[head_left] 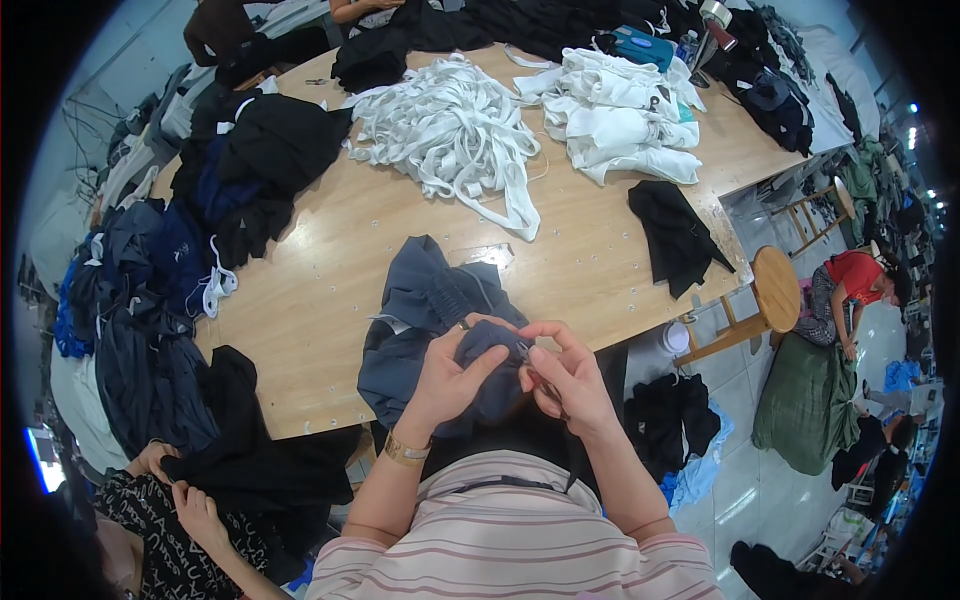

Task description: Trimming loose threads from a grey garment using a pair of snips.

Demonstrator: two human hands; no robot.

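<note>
The left hand [448,378] and right hand [572,385] meet nearly together at the centre, forearms rising from the lower edge; the left pinches a bunched slate-blue cloth garment [412,285], spread just left of centre on the table's near edge, while the right grips a small metal-tipped tool [547,388] against it. The pale wooden table [330,285] carries a tangled heap of white fabric strips [450,130] at upper centre. At right, a round wooden stool [777,290] stands on grey tiled floor [738,490].

Strip pile [450,130] (on the table [330,270]) lies behind garment [425,290]
</note>
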